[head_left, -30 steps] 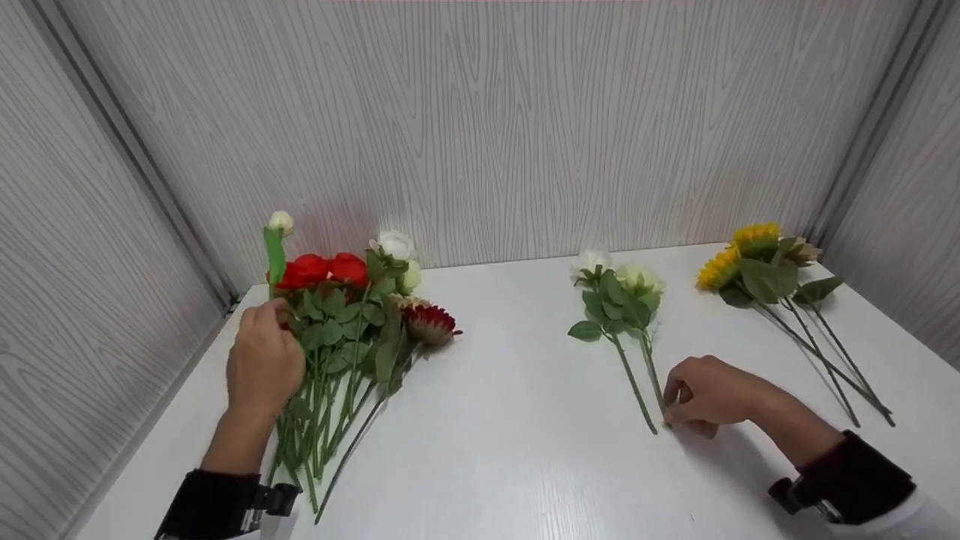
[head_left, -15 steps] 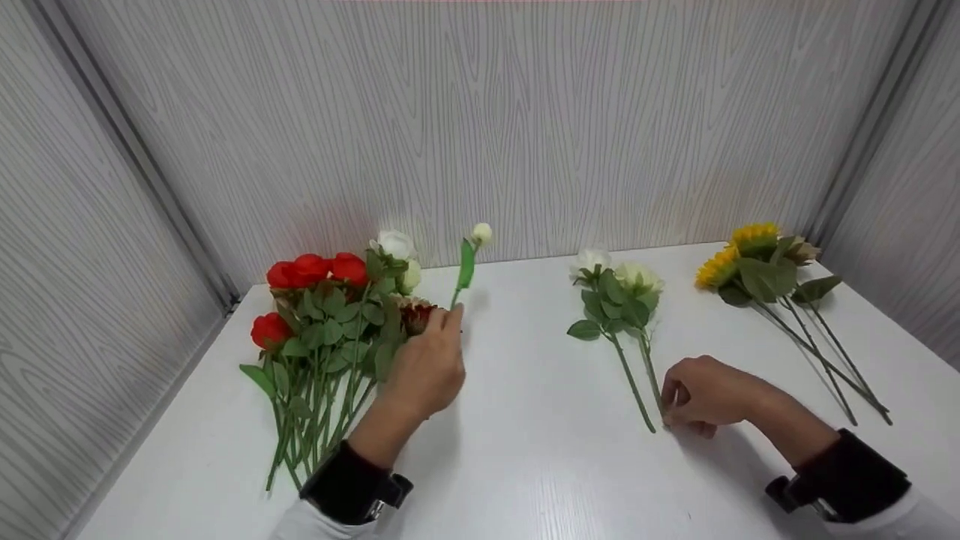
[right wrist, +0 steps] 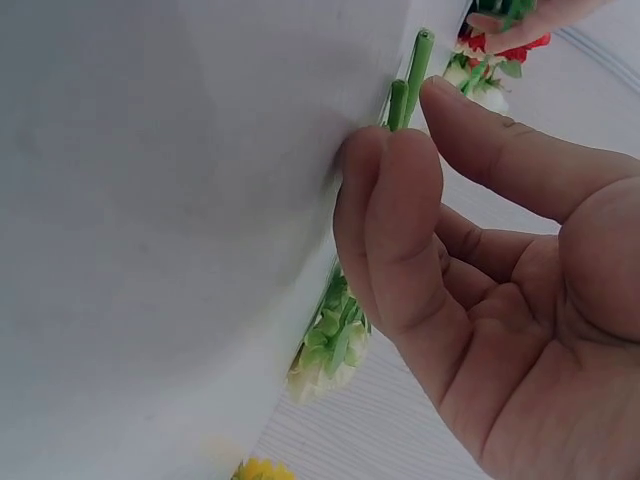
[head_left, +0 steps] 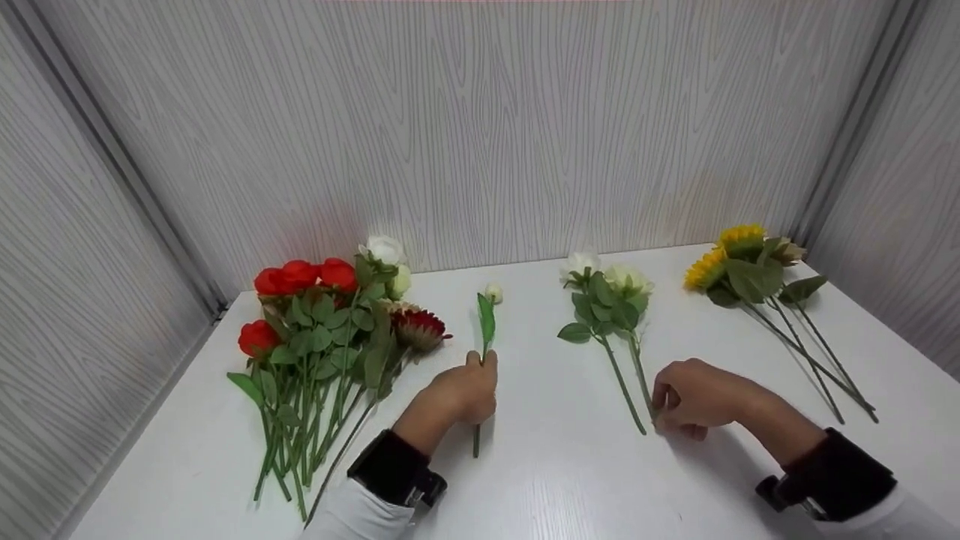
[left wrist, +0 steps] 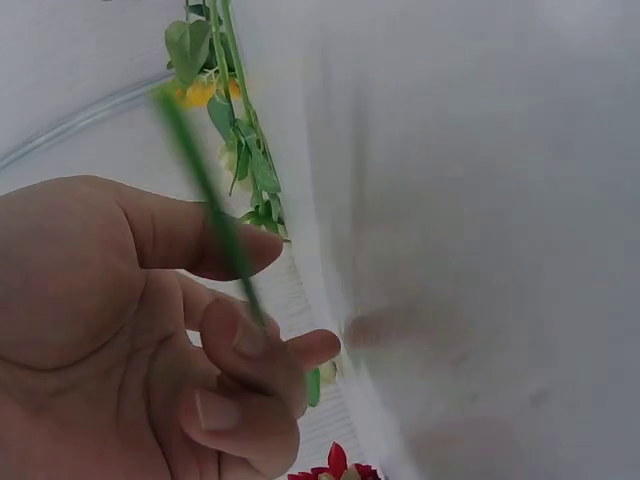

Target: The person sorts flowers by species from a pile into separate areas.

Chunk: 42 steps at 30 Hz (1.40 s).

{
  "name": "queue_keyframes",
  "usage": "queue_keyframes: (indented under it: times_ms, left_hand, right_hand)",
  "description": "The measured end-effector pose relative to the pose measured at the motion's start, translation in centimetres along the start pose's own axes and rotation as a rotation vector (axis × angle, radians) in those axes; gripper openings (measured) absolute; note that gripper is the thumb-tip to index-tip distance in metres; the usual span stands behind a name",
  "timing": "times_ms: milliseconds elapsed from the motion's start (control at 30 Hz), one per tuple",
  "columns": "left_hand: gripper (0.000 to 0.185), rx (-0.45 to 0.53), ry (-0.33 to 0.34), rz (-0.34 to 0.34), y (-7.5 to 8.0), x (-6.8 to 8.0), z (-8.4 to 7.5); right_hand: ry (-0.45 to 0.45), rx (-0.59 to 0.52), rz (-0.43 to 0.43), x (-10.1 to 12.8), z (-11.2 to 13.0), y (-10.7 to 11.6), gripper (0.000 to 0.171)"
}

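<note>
My left hand (head_left: pixel 461 391) grips the stem of a white tulip (head_left: pixel 487 319) in the middle of the table. The tulip's small bud points to the back wall, and its lower stem shows below the hand. In the left wrist view the green stem (left wrist: pixel 205 185) crosses the thumb and runs behind the curled fingers. On the right, my right hand (head_left: pixel 697 399) pinches the lower stem end of a cream rose (head_left: pixel 628 280). Beside it lies a white rose (head_left: pixel 582 266). Two cut stem ends (right wrist: pixel 421 62) poke up by the thumb in the right wrist view.
Left of the tulip lies a pile of flowers with red roses (head_left: pixel 298 276), white blooms (head_left: pixel 384 249) and a dark red chrysanthemum (head_left: pixel 420 330). Yellow sunflowers (head_left: pixel 705 270) lie at the far right. Grey wood-grain panels (head_left: pixel 480 135) enclose the white table (head_left: pixel 540 480).
My left hand has carried the white tulip from the left pile rightward, then lowered it toward the viewer at the table's middle. My right hand has stayed by the cream rose's stem.
</note>
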State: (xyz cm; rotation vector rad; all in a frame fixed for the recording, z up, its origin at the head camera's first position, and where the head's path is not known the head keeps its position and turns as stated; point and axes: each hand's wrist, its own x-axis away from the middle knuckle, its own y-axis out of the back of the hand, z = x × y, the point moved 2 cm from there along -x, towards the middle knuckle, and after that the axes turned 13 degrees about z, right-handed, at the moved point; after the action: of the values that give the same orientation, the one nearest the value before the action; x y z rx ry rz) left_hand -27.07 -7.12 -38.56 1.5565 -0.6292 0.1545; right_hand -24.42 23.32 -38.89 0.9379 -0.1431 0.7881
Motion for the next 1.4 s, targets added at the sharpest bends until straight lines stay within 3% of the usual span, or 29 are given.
queue_keyframes:
  times_ms: [300, 533, 667, 833, 967, 1133, 1267, 1400]
  left_hand:
    - [0.063, 0.012, -0.039, 0.041, 0.3, 1.2, 0.4]
    - [0.057, -0.049, -0.072, -0.024, 0.2, 3.2, 1.7]
    - [0.041, -0.037, -0.093, -0.082, 0.2, 4.6, 3.1]
    - [0.012, -0.004, -0.013, -0.181, 0.8, 6.4, 6.0]
    - [0.015, 0.006, 0.107, -0.236, 1.0, 7.6, 8.7]
    - [0.015, 0.009, 0.193, -0.158, 0.4, 8.1, 11.5]
    - [0.013, 0.027, 0.161, -0.091, -0.2, 8.0, 12.5]
    - [0.014, 0.078, 0.115, -0.075, -0.1, 7.8, 12.8]
  right_hand:
    - [0.005, 0.04, 0.011, -0.2, -0.3, 0.1, 0.02]
    - [0.0, 0.039, 0.011, -0.3, -0.6, 0.0, 0.018]
    - [0.001, 0.03, 0.013, -0.2, -0.5, 0.0, 0.017]
    - [0.002, 0.029, 0.014, -0.2, -0.3, 0.0, 0.015]
    - [0.006, 0.032, 0.012, -0.2, -0.3, 0.0, 0.015]
    - [0.03, 0.02, 0.018, -0.1, -0.4, 0.1, 0.018]
    - [0.048, 0.013, 0.027, 0.0, -0.3, 0.1, 0.019]
    - [0.037, 0.021, 0.017, 0.0, -0.3, 0.1, 0.017]
